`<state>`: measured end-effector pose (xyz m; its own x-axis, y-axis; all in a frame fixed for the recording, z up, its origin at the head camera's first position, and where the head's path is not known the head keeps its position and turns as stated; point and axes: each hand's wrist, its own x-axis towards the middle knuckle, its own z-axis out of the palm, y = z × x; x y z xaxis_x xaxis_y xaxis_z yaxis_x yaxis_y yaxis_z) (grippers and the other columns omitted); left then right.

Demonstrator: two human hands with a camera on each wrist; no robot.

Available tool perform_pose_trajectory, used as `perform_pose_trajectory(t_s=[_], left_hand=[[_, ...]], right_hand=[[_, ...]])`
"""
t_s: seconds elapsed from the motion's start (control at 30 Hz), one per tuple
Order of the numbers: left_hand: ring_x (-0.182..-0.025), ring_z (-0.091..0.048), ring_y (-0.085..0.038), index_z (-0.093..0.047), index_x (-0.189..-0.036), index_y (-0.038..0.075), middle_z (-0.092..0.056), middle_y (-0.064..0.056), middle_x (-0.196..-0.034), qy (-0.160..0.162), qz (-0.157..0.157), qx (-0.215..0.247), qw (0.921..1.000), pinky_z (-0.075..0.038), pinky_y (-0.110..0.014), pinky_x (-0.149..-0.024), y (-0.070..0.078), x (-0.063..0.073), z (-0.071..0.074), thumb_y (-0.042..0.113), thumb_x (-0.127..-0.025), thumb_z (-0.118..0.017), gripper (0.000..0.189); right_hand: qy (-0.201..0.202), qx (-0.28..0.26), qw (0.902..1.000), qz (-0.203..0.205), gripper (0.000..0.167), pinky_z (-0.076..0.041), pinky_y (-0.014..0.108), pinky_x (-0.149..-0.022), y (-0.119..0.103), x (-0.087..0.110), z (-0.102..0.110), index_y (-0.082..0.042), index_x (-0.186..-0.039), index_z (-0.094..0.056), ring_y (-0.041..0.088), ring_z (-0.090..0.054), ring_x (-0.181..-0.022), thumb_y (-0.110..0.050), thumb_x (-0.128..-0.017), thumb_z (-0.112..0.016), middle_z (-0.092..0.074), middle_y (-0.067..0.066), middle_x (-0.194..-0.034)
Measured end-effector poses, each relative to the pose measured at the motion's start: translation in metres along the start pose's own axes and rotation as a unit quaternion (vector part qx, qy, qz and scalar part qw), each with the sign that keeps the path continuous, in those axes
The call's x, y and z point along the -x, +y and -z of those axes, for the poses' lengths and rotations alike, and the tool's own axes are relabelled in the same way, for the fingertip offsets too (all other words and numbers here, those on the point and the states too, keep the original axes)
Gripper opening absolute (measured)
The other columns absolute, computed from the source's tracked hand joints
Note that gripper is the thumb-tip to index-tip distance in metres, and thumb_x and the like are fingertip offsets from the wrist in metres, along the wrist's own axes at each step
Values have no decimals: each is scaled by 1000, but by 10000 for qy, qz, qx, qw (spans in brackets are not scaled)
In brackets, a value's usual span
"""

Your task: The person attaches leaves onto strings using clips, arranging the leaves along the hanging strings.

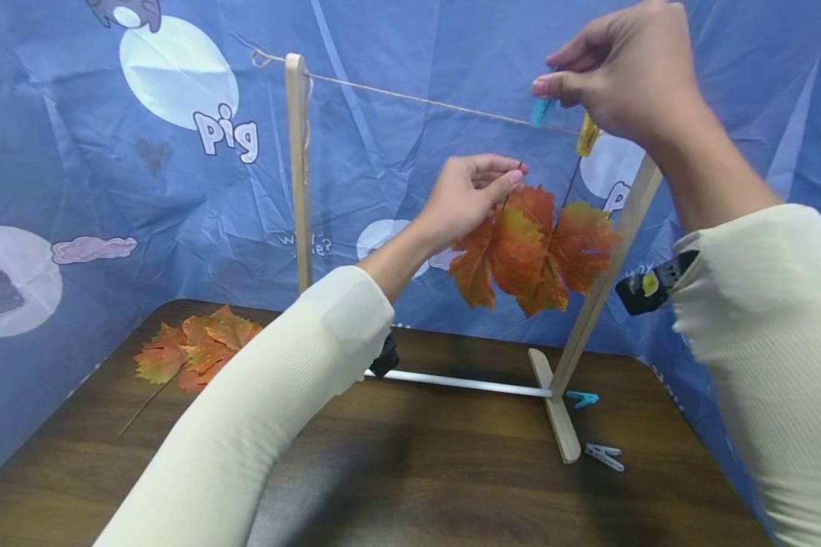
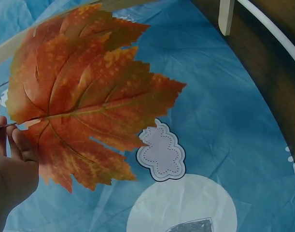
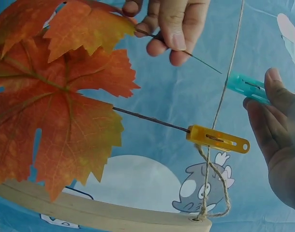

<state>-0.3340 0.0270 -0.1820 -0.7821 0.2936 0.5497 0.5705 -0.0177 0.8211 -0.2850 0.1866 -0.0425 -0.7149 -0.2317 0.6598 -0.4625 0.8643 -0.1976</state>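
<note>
My left hand (image 1: 475, 190) pinches the thin stem of an orange maple leaf (image 2: 84, 106) just below the twine (image 1: 410, 97). In the right wrist view the stem's free tip points at the twine. My right hand (image 1: 629, 72) pinches a light-blue clothespin (image 3: 246, 88) between thumb and fingers, its nose at the twine; whether it grips the cord I cannot tell. Beside it a yellow clothespin (image 3: 217, 139) holds the stem of a second orange leaf (image 3: 65, 92) on the line. The two leaves overlap in the head view.
The twine runs between two wooden posts (image 1: 298, 167) joined low down by a white rod (image 1: 465, 384). More leaves (image 1: 201, 346) lie on the table's left. A blue clothespin (image 1: 581, 398) and a pale one (image 1: 604, 456) lie near the right foot. A blue printed cloth (image 1: 397, 45) hangs behind.
</note>
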Motion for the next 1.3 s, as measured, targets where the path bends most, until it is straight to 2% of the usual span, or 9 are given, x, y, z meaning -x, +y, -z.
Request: perform_pose_trajectory(t_s=[0.3, 0.53, 0.73, 0.8, 0.87, 0.97, 1.03, 1.23, 1.3], left_hand=[[-104, -69, -13, -73, -124, 7, -73, -7, -122, 76, 51, 19, 10000, -57, -32, -81, 4, -3, -2, 19, -104, -62, 26], [-104, -70, -15, -72, -125, 7, -73, -7, -123, 210, 169, 143, 9995, -56, -32, -80, 4, -6, -5, 17, -104, -60, 26], [-103, -70, -15, -72, -126, 7, -74, -9, -119, 278, 218, 173, 9992, -55, -34, -76, 5, -6, -5, 17, -104, -59, 27], [-101, -71, -15, -72, -125, 7, -75, -9, -117, 304, 200, 178, 9992, -55, -32, -74, 6, -6, -5, 17, -104, -60, 26], [-98, -71, -14, -73, -124, 7, -76, -8, -114, 336, 168, 185, 9991, -54, -31, -73, 6, -5, -5, 16, -104, -61, 26], [-97, -71, -18, -74, -123, 6, -77, -6, -108, 372, 108, 207, 9990, -53, -30, -71, 7, -5, -6, 15, -103, -61, 25], [-96, -72, -18, -74, -122, 5, -77, -6, -106, 400, 85, 224, 9989, -53, -30, -70, 6, -5, -6, 15, -103, -62, 24], [-96, -70, -20, -75, -121, 6, -77, -6, -101, 485, 68, 254, 9985, -53, -28, -72, 7, -6, -7, 18, -102, -63, 25], [-96, -70, -21, -75, -121, 6, -77, -6, -100, 502, 115, 282, 9983, -54, -28, -73, 7, -6, -8, 20, -102, -64, 26]], right_hand=[[-231, 123, 9994, -209, 40, -46, 9, -67, -1, 1, -4, -9, -118, -76, -2, -72, -85, -40, -94, -69, -75, 10, -113], [-274, 112, 9994, -194, 40, -45, 14, -58, 0, 0, -5, -6, -114, -78, -21, -53, -63, -40, -93, -73, -76, 13, -109], [-328, 118, 9991, -228, 41, -45, 16, -60, 1, 0, -6, -7, -113, -78, -20, -54, -63, -41, -92, -75, -76, 13, -108], [-369, 102, 9989, -262, 41, -46, 17, -62, 1, 1, -7, -8, -114, -78, -20, -55, -64, -42, -92, -74, -76, 13, -109], [-413, 79, 9988, -258, 41, -46, 15, -87, 1, 1, -7, -8, -115, -78, -20, -55, -65, -41, -92, -74, -76, 13, -109], [-462, 64, 9987, -187, 39, -16, 18, -119, 2, 2, -9, -7, -115, -78, -19, -54, -65, -40, -94, -73, -76, 15, -107], [-486, 57, 9987, -109, 38, 10, 19, -119, 2, 3, -10, -6, -114, -78, -18, -55, -65, -38, -94, -73, -76, 16, -106], [-537, 71, 9985, -66, 37, 12, 18, -117, 3, 4, -10, -6, -114, -78, 6, -74, -84, -38, -95, -72, -76, 16, -107], [-541, 76, 9985, -59, 38, 13, 19, -117, 3, 4, -10, -6, -114, -78, 2, -73, -80, -38, -95, -72, -76, 16, -106]])
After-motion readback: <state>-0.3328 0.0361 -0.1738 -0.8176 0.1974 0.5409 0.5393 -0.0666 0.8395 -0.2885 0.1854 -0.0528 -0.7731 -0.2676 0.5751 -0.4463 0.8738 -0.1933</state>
